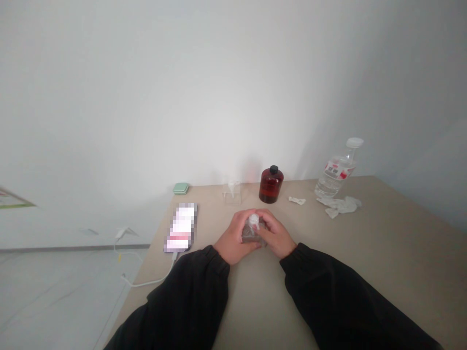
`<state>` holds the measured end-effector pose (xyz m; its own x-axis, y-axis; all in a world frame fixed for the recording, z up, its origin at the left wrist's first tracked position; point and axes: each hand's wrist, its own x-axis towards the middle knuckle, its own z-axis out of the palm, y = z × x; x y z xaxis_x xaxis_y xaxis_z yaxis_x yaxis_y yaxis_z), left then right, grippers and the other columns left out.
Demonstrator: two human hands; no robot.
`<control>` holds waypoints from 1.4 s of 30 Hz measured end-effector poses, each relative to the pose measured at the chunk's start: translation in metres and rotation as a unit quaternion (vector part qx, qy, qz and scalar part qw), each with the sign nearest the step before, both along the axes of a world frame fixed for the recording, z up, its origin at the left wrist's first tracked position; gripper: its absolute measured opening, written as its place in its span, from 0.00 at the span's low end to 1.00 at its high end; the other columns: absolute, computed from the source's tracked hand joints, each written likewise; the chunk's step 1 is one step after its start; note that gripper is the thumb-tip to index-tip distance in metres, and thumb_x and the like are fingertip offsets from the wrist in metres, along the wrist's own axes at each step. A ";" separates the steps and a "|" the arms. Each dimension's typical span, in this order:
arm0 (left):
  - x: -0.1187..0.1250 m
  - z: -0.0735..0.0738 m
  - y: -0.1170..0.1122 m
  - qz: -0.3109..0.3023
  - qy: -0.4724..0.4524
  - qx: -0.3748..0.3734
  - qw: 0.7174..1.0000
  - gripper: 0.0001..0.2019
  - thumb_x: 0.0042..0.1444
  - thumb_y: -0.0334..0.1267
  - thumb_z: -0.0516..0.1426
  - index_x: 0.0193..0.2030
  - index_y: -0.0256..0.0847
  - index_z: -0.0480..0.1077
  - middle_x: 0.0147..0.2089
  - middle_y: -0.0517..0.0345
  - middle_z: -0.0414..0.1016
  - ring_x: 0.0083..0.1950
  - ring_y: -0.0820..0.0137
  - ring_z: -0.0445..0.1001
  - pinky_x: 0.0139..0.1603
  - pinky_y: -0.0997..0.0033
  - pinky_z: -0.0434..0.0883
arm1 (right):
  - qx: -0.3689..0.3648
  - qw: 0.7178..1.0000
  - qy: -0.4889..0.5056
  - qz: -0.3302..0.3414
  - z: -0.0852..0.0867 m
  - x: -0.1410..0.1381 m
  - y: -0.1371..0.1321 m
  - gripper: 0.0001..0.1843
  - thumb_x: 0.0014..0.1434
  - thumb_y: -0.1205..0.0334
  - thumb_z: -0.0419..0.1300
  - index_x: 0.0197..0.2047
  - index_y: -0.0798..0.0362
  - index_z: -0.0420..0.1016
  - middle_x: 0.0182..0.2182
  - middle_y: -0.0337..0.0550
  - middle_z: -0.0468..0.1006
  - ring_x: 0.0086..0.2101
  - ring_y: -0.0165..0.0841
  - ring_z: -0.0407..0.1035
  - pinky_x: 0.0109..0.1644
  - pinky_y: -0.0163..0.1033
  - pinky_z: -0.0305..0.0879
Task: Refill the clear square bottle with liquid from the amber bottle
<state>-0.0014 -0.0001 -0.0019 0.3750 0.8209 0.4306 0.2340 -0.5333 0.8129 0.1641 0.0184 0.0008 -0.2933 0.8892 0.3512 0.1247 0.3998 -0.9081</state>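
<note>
Clear bottle (252,232), perhaps pump-topped, mostly hidden, clasped in left hand (233,238) and right hand (277,234)

Pump bottle (253,231) between hands (233,238), round bottle (271,185) behind, water bottle (334,169) right

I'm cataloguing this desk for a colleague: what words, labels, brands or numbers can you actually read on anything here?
Nothing can be read.
Plastic water bottle: red-and-white label, too small to read.
Phone: screen pixelated, unreadable.
Clear pump bottle: no legible text.
Dark red bottle: no text visible.
</note>
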 end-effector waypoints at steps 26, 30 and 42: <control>0.002 0.010 -0.002 0.001 -0.006 -0.005 1.000 0.35 0.46 0.30 0.65 0.60 0.47 0.58 0.56 0.51 0.62 0.60 0.57 0.63 0.63 0.49 0.61 | -0.006 1.000 0.015 0.010 0.000 0.000 0.000 0.20 0.58 0.43 0.58 0.43 0.50 0.70 0.43 0.47 0.69 0.47 0.41 0.66 0.54 0.48 0.64; 0.002 0.010 -0.002 0.001 -0.007 -0.009 1.000 0.36 0.46 0.29 0.65 0.61 0.47 0.58 0.56 0.51 0.62 0.59 0.57 0.63 0.63 0.49 0.62 | -0.051 0.998 0.041 0.022 -0.003 0.000 -0.001 0.22 0.57 0.42 0.59 0.46 0.50 0.67 0.41 0.45 0.71 0.44 0.39 0.68 0.51 0.47 0.66; 0.001 0.008 -0.001 -0.002 0.003 -0.003 1.000 0.36 0.45 0.29 0.66 0.60 0.47 0.57 0.57 0.52 0.62 0.60 0.57 0.62 0.63 0.51 0.61 | -0.015 0.999 0.028 0.012 -0.001 0.001 0.001 0.19 0.58 0.43 0.58 0.42 0.50 0.71 0.43 0.46 0.70 0.46 0.41 0.67 0.52 0.48 0.65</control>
